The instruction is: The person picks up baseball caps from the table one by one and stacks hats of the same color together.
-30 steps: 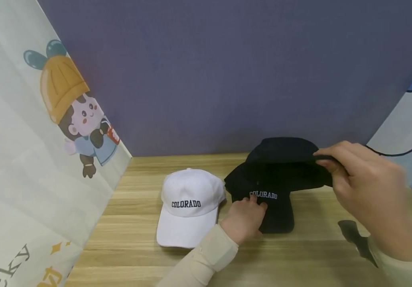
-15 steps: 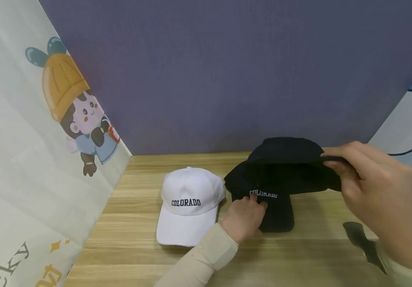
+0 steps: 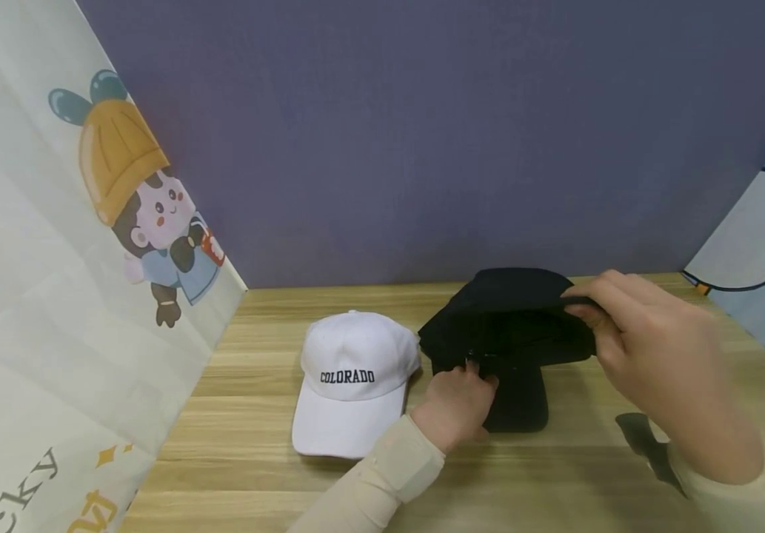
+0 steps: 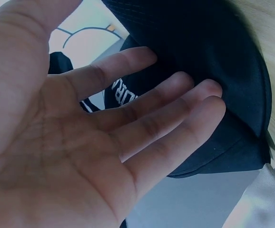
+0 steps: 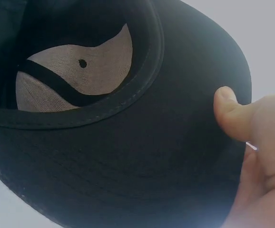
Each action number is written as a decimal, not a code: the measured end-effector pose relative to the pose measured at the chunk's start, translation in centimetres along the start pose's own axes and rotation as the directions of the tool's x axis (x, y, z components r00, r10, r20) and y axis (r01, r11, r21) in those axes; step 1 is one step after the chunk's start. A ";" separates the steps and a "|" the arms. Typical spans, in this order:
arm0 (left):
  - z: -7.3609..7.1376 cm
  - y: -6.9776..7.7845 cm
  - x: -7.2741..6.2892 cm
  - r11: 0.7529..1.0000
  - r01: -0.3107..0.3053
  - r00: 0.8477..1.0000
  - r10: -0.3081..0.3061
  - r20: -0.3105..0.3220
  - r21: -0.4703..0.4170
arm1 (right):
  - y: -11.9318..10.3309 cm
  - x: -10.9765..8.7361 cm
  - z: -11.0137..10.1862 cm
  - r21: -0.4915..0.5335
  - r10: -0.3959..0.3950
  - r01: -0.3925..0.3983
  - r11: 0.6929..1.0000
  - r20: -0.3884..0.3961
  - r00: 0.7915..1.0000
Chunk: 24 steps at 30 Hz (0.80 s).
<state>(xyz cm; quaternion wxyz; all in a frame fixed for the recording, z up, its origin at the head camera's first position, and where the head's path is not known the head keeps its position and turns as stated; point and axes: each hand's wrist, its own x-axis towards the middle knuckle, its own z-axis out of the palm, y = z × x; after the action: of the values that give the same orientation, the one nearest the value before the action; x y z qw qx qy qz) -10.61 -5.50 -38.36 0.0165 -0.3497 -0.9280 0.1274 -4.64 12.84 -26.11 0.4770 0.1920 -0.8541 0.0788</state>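
Note:
Two black caps overlap on the table in the head view. My right hand pinches the brim of the upper black cap, which is tilted so its hollow faces me. In the right wrist view, my thumb lies on the underside of that brim, beside a pale lining. The lower black cap lies with its brim toward me. My left hand is at its front. In the left wrist view, that hand's fingers, slightly bent, lie against black cap fabric with partly hidden white lettering.
Left of the black caps, a white cap marked COLORADO sits upright on the wooden table. A dark blue-grey panel stands behind. Printed sheets hang at both sides, the left sheet bearing a cartoon figure.
The upper black cap shifted slightly right, then left and down with my right hand, now covering the lower cap's COLORADO lettering in the head view. My left hand stayed nearly still.

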 end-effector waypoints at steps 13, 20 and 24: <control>0.0 0.1 0.0 1.000 0.004 1.000 -0.003 -0.027 0.015 | 0.1 -0.7 2.5 0.092 -0.009 0.006 0.996 0.026 1.000; 0.0 0.1 -0.1 1.000 -0.003 0.998 0.005 -0.057 0.023 | 0.0 -0.9 3.4 0.109 -0.030 0.023 0.994 0.057 0.998; -0.1 0.1 -0.3 0.999 -0.005 0.998 0.007 -0.067 0.036 | -0.1 -1.0 3.7 0.113 -0.036 0.025 0.993 0.093 0.995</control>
<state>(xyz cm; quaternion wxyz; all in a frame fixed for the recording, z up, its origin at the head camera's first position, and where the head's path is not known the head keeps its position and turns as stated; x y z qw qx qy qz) -10.29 -5.60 -38.22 0.0534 -0.3563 -0.9234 0.1323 -7.07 11.80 -28.90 0.4257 0.2350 -0.8669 0.1099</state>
